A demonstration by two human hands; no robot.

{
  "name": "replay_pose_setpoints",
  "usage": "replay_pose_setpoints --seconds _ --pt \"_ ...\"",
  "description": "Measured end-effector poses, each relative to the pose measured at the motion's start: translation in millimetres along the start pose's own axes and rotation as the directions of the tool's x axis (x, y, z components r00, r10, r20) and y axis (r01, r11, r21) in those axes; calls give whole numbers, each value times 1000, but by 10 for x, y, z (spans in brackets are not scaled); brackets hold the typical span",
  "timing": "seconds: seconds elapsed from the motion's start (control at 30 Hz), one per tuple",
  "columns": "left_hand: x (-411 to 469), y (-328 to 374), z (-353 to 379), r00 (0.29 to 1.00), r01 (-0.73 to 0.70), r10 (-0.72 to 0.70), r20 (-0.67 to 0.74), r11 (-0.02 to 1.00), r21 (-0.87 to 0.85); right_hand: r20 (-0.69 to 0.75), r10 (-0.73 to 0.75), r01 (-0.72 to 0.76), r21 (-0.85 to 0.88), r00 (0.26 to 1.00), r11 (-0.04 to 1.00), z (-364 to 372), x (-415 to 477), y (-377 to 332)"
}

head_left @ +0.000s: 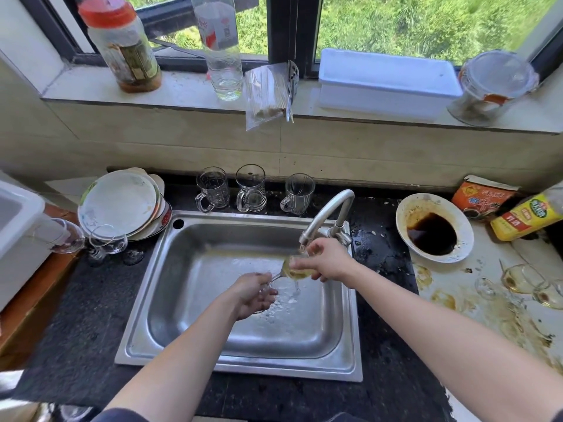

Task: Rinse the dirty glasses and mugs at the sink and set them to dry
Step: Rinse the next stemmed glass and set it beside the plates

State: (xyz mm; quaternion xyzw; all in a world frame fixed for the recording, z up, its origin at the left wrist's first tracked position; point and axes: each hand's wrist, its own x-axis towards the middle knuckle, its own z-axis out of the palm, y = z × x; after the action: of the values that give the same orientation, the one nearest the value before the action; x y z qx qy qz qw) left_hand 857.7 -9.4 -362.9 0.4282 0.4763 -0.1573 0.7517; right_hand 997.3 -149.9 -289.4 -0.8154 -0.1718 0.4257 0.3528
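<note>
Left of the sink (pixel 243 367): two stemmed glasses (pixel 108 239), beside stacked plates (pixel 118 202).
Behind the sink: three glass mugs (pixel 251 188), upright.
Over the sink: left hand (pixel 253 292) curled round the stem end of a wine glass (pixel 297 271); right hand (pixel 324 260) wrapped round its bowl under the running tap (pixel 329 208).
Step, by my reckoning: rinsing.
Right of the sink: stained glasses (pixel 524 278), waiting.
Next, likely: tip out the water, then set it down gently.

This is a home kitchen. A steel sink (pixel 195 269) with a tap (pixel 329 213) sits in a dark stone worktop (pixel 76 315) under a window (pixel 292 25). Stacked plates (pixel 122 205) lie at its left, three glass mugs (pixel 251 190) stand behind it, and a bowl (pixel 426 202) of dark sauce (next to a yellow seasoning bottle (pixel 524 217)) is at the right.
</note>
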Motion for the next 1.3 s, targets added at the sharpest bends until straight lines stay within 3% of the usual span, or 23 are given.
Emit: replay_pose_setpoints --seconds 0.07,0.2,0.27,0.33,0.4,0.47,0.53,0.63,0.7,0.77,0.83,0.9,0.97,1.03,1.13,1.2,1.3 --pt "5 32 48 999 -26 25 -23 998 -52 -101 -47 48 14 994 999 55 19 -9" --pt "-76 89 -43 998 -15 19 -59 998 65 36 -25 24 38 999 999 76 45 -10" --pt "-152 122 -53 999 -15 19 -45 996 84 22 12 -14 102 1000 995 31 68 -4" --pt "-206 203 -7 991 -101 106 -85 993 62 8 62 -63 175 998 983 40 89 -1" --pt "-241 311 27 944 -244 275 -184 954 175 39 89 -94 129 995 987 71 100 17" --pt "-312 419 13 829 -315 496 -258 796 517 54 65 -67 34 996 997 84 115 75" --pt "-427 501 8 721 -209 655 -228 519 829 13 33 -32 -69 999 997 73 158 157" --pt "-574 572 118 631 -153 773 -74 217 964 -37 23 -30 -204 999 979 38 158 240" --pt "-591 584 183 602 -151 798 -17 134 979 -55 -1 -13 -263 999 965 32 144 285" --pt "-562 590 188 611 -172 788 -74 223 959 -88 -32 11 -231 996 973 29 119 310" --pt "-475 582 161 694 -237 690 -204 487 841 -100 -87 70 -167 991 983 24 86 320" --pt "-345 550 107 847 -279 453 -279 824 493 -112 -152 144 -77 982 987 22 33 297" --pt "-234 497 29 955 -148 179 -237 979 140 -180 -218 217 -26 959 976 14 -41 257" --pt "-159 445 -38 994 -11 7 -107 999 -40 -225 -291 282 -73 930 957 9 -86 224" --pt "-62 364 -57 990 113 -106 88 990 -80 -45 -278 272 -103 959 957 -9 -127 160" --pt "-10 311 -37 983 134 -124 134 989 -65 69 -241 247 -97 968 964 11 -137 125" --pt "84 261 39 996 46 -33 85 987 -154 6 -278 278 -54 960 959 75 -150 99"
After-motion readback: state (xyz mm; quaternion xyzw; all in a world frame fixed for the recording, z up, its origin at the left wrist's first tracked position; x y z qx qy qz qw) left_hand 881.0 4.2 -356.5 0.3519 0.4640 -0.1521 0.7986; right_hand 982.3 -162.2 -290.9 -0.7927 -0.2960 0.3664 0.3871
